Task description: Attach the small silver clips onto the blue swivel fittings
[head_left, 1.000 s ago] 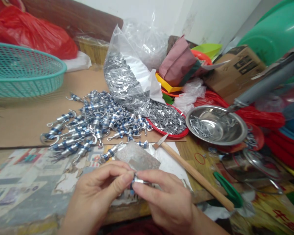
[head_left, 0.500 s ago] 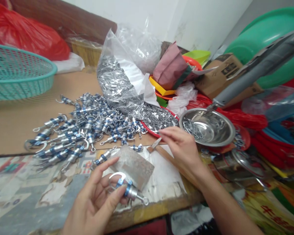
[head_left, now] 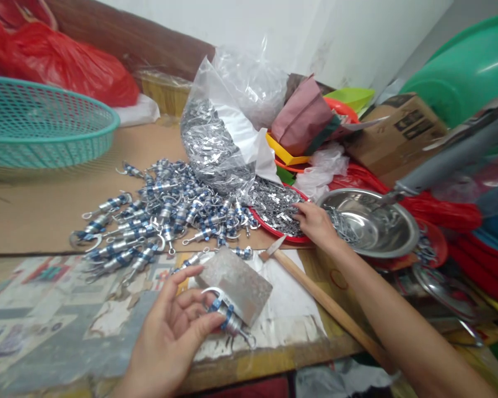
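My left hand (head_left: 178,326) is closed around a silver-and-blue hook fitting (head_left: 228,316), with a curved hook at one end and a small eye at the other. Just behind that fitting lies a flat grey metal block (head_left: 236,284) on white paper. Over on the right, my right hand (head_left: 315,222) reaches into a red tray (head_left: 269,228) of small flat metal pieces (head_left: 276,204). Its fingertips touch the pieces and look slightly apart. Below that wrist rests a hammer (head_left: 323,298) with a wooden handle. Many similar hook fittings (head_left: 170,204) are heaped to the left.
A clear bag (head_left: 216,143) of small metal pieces leans behind the tray. Right of it stands a steel bowl (head_left: 367,221) holding wire parts, under a grey bar (head_left: 452,166). A turquoise basket (head_left: 50,130) sits at the left, a cardboard box (head_left: 394,138) at back right.
My right hand has moved from above the hammer head into the red tray, uncovering more of the handle. My left hand still holds the hook fitting. The view has shifted slightly.
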`<state>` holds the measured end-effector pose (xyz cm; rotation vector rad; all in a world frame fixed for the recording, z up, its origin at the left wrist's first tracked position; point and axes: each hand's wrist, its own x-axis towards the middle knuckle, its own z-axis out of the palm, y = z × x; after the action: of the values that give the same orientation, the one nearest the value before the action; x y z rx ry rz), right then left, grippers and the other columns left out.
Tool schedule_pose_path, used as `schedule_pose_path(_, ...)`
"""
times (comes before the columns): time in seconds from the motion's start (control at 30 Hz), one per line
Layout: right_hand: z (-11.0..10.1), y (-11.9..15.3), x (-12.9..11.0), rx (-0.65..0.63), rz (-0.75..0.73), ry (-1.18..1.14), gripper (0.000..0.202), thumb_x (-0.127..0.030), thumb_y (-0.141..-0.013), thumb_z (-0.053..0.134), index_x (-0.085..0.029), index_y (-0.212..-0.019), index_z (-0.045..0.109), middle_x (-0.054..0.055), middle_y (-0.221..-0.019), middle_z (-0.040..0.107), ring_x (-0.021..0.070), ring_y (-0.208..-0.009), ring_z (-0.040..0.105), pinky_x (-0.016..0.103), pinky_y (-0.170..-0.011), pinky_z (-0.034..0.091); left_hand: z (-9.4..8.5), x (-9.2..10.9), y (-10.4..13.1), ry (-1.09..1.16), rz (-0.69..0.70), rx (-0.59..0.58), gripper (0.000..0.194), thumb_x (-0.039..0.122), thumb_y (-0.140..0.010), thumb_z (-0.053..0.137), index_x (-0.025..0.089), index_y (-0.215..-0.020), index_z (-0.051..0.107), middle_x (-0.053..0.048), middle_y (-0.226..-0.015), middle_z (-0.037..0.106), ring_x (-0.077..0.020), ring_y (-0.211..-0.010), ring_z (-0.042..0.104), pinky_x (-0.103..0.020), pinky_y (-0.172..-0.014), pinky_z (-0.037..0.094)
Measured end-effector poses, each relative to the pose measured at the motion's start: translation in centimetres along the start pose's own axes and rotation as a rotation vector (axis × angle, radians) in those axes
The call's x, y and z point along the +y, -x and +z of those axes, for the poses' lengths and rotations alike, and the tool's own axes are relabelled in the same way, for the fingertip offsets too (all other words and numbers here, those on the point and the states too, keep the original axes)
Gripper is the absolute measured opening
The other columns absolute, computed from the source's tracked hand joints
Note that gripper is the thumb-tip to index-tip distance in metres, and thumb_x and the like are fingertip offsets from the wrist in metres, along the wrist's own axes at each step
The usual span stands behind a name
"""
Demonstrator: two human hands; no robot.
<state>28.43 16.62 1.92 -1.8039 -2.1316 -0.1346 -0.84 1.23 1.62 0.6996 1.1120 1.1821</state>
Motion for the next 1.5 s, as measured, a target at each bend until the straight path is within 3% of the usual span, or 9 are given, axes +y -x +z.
schedule_pose_path(0.3, -1.2, 0.1, -0.7, 0.079, 0.075, -0.115, 0.013, -0.013, -0.076, 0.056, -0.015, -0.073, 0.068, 0.008, -0.075, 0.063, 0.0233, -0.077, 0.059, 0.035, -0.074, 0.044, -0.2, -0.6, -0.3, 0.036, 0.005, -0.028, 0.061, 0.018, -0.059, 0.078, 0.021, -0.111, 0.044, 0.001, -0.070, 0.065, -0.0196, -0.065, 0.065, -0.038, -0.058, 0.060)
schedule_pose_path(0.43, -2.7, 1.2, -4.3, 0.090, 0.087, -0.260, 0.013, -0.020, -0.081, 0.055, -0.014, -0.077, 0.066, 0.006, -0.073, 0.067, 0.0190, -0.070, 0.062, 0.031, -0.067, 0.048, -0.4, -0.6, -0.5, 0.026, -0.009, -0.069, 0.060, 0.018, -0.062, 0.077, 0.021, -0.111, 0.043, 0.002, -0.071, 0.064, -0.0177, -0.065, 0.063, -0.033, -0.056, 0.058)
schedule_pose_path(0.5, -3.8, 2.7, -7.3, 0.017, 0.049, -0.377, 0.016, -0.025, -0.085, 0.053, -0.015, -0.080, 0.065, 0.003, -0.067, 0.068, 0.0148, -0.060, 0.063, 0.025, -0.057, 0.049, -0.6, -0.7, -0.5, 0.021, -0.013, -0.074, 0.061, 0.018, -0.062, 0.077, 0.021, -0.112, 0.042, 0.002, -0.071, 0.064, -0.0171, -0.064, 0.063, -0.030, -0.054, 0.057)
schedule_pose_path(0.6, -4.9, 5.8, -11.8, -0.149, -0.183, -0.651, 0.014, -0.022, -0.085, 0.056, -0.016, -0.075, 0.064, 0.000, -0.065, 0.067, 0.0113, -0.059, 0.062, 0.021, -0.056, 0.050, -0.7, -0.9, -0.6, 0.026, -0.019, -0.073, 0.062, 0.018, -0.061, 0.077, 0.021, -0.112, 0.042, 0.001, -0.072, 0.065, -0.0166, -0.062, 0.063, -0.029, -0.053, 0.057)
schedule_pose_path(0.73, -5.0, 8.9, -14.9, -0.013, -0.605, -0.573, 0.020, -0.011, -0.088, 0.047, -0.011, -0.082, 0.066, 0.007, -0.075, 0.068, 0.0135, -0.069, 0.062, 0.023, -0.061, 0.051, -0.5, -0.9, -0.4, 0.041, -0.024, -0.063, 0.063, 0.018, -0.060, 0.078, 0.021, -0.112, 0.042, 0.002, -0.071, 0.066, -0.0160, -0.060, 0.063, -0.028, -0.052, 0.056)
schedule_pose_path(0.87, -4.5, 9.9, -15.5, 0.166, -0.790, -0.395, 0.027, -0.012, -0.092, 0.039, -0.009, -0.083, 0.065, 0.011, -0.077, 0.070, 0.0168, -0.071, 0.066, 0.026, -0.064, 0.054, -0.3, -0.7, -0.3, 0.036, -0.013, -0.033, 0.061, 0.016, -0.060, 0.077, 0.021, -0.111, 0.045, 0.004, -0.067, 0.065, -0.0140, -0.059, 0.062, -0.023, -0.051, 0.054)
schedule_pose_path(1.0, -4.8, 10.1, -15.8, 0.170, -0.878, -0.225, 0.037, -0.010, -0.091, 0.030, -0.011, -0.074, 0.063, 0.011, -0.071, 0.071, 0.0196, -0.068, 0.068, 0.029, -0.063, 0.056, -0.5, -0.6, -0.5, -0.005, 0.011, -0.053, 0.058, 0.017, -0.061, 0.076, 0.022, -0.111, 0.046, 0.003, -0.069, 0.067, -0.0121, -0.056, 0.062, -0.023, -0.054, 0.054)
schedule_pose_path(1.17, -4.7, 10.3, -15.7, 0.238, -1.033, -0.068, 0.030, -0.008, -0.086, 0.033, -0.010, -0.077, 0.062, 0.015, -0.080, 0.073, 0.0236, -0.073, 0.070, 0.032, -0.066, 0.057, -0.4, -0.6, -0.5, -0.012, 0.008, -0.040, 0.058, 0.016, -0.061, 0.076, 0.022, -0.110, 0.046, 0.003, -0.068, 0.068, -0.0119, -0.056, 0.063, -0.023, -0.056, 0.054)
schedule_pose_path(1.5, -4.2, 10.2, -15.2, 0.247, -1.041, -0.118, 0.029, -0.009, -0.087, 0.034, -0.013, -0.073, 0.059, 0.014, -0.081, 0.073, 0.0230, -0.078, 0.070, 0.033, -0.071, 0.057, 0.0, -0.3, -0.3, 0.013, -0.001, -0.019, 0.058, 0.016, -0.059, 0.077, 0.021, -0.109, 0.048, 0.003, -0.067, 0.069, -0.0134, -0.056, 0.064, -0.023, -0.054, 0.054)
